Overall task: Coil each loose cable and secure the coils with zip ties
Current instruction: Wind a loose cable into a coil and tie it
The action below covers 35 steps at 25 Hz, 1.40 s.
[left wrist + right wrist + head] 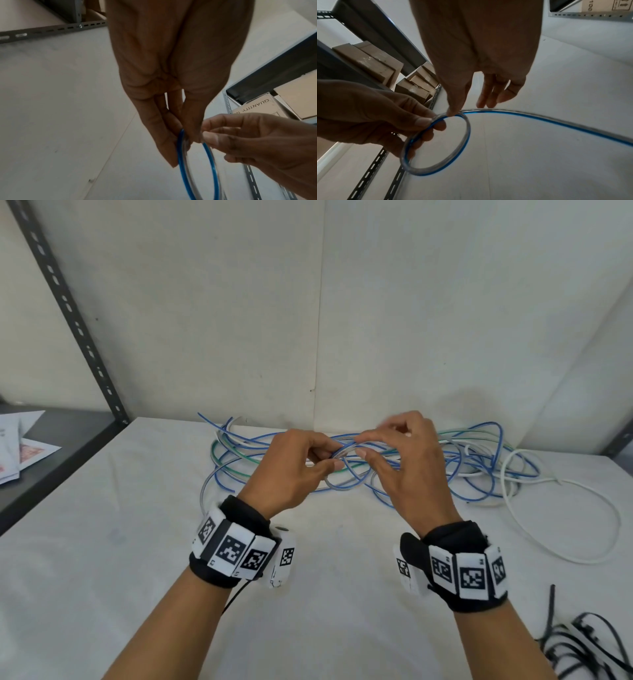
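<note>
Our left hand (291,463) pinched small loop of blue cable (436,146), frame centre, above cable pile (472,460) at table (102,542) back. Our right hand (407,460) held same cable between thumb and forefinger, other fingers loose. Zip ties (589,645) lay lower right.

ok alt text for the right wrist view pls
Left hand pinches a small loop of blue-striped cable while the right hand's thumb touches the loop's top; the cable trails off right, boxes on a shelf behind.
</note>
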Each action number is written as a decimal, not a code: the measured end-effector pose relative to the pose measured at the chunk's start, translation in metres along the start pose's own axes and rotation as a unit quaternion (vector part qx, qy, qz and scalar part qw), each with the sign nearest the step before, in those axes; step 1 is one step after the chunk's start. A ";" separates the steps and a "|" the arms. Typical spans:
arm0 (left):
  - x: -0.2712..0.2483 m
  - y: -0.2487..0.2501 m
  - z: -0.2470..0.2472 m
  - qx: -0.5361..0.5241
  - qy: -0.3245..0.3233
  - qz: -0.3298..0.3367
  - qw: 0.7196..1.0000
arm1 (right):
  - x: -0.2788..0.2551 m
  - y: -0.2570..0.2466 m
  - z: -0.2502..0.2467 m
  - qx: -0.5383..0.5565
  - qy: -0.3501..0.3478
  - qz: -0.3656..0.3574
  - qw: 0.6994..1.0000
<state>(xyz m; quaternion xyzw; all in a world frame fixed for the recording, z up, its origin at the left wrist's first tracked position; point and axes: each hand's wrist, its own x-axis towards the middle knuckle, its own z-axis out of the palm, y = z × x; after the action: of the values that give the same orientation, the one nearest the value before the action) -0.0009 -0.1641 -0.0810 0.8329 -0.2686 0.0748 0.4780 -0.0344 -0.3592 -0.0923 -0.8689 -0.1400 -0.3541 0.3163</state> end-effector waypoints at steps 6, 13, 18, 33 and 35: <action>0.000 0.005 -0.014 -0.010 0.033 0.022 0.999 | 0.005 -0.002 -0.015 0.116 0.014 0.034 0.993; -0.001 0.006 -0.024 -0.033 0.052 0.009 0.998 | 0.003 -0.002 -0.011 0.155 0.142 0.110 0.971; 0.003 0.004 -0.026 -0.250 0.150 -0.031 0.956 | -0.001 -0.018 0.007 0.325 0.037 0.169 0.930; -0.004 0.010 -0.029 -0.121 -0.009 -0.024 0.992 | -0.002 -0.012 -0.001 0.217 -0.041 0.095 0.971; -0.004 0.007 -0.028 -0.089 -0.034 -0.026 0.995 | -0.002 -0.012 -0.007 0.199 -0.060 0.083 0.975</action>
<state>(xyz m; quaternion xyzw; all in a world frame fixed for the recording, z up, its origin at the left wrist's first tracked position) -0.0045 -0.1419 -0.0630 0.7960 -0.2686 0.0095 0.5424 -0.0450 -0.3549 -0.0846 -0.8168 -0.1536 -0.2388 0.5023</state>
